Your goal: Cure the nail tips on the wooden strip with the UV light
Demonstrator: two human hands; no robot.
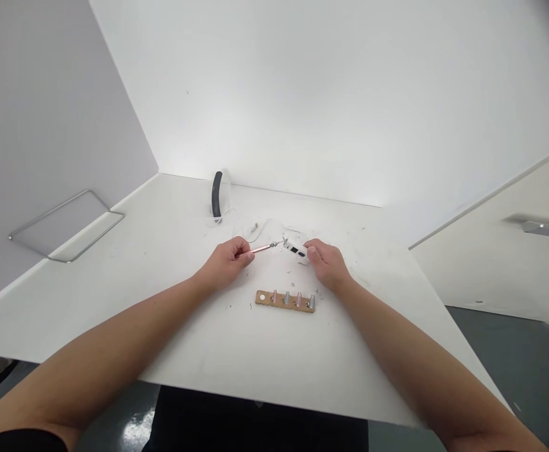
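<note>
Gripping a slim rose-gold pen-shaped tool (255, 250) in closed fingers, the left hand (227, 263) sits just to the left of a small white unit (296, 251) with a dark display on its top. The right hand (327, 263) is curled around that unit's far end, its fingers folded over the casing and leaving the display showing. The tool's thin metal tip (274, 243) points straight at the unit's near end and meets it or comes just beside it; at this size, you cannot tell whether the two are joined. Nearer the person than the unit, and just below both hands, lies a tan wooden strip (284, 301) with a row of upright pink and silver conical bits (286, 297). Beyond the unit, a thin white cord (230, 216) curls across the white table (199, 339) toward a black curved band (217, 194). Well to the left of the unit, a bent wire frame (67, 226) leans at the table's edge.
</note>
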